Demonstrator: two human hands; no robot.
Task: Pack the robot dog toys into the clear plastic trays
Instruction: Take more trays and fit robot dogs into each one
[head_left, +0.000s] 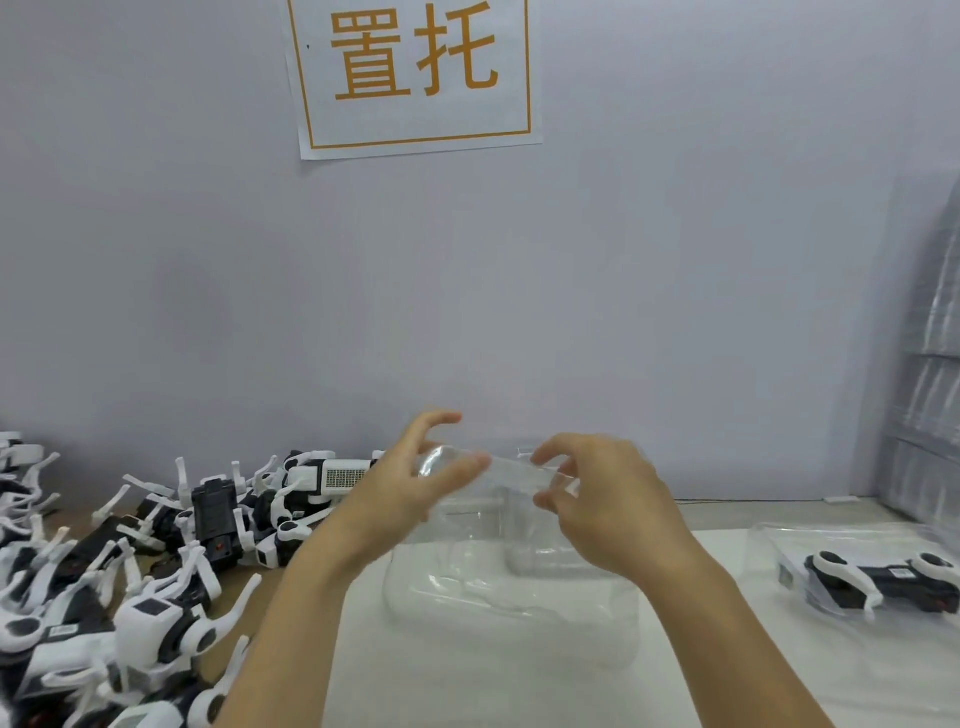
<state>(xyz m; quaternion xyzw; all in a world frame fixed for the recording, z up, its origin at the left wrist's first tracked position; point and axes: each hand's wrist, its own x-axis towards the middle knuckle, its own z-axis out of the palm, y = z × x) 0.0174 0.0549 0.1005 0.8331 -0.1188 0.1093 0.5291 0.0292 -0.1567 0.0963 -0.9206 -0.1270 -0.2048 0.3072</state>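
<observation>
Both hands hold up an empty clear plastic tray (511, 561), tilted over the white mat in front of me. My left hand (415, 478) pinches its upper left rim with thumb and fingers. My right hand (597, 499) pinches the upper right rim. A heap of black-and-white robot dog toys (130, 571) lies on the table to the left. At the right, another clear tray (769, 545) lies flat with a robot dog toy (883, 577) inside it.
A white mat (467, 686) covers the table (265, 582) under the trays. A tall stack of clear trays (930, 364) leans against the wall at the far right. A paper sign (415, 73) hangs on the grey wall behind.
</observation>
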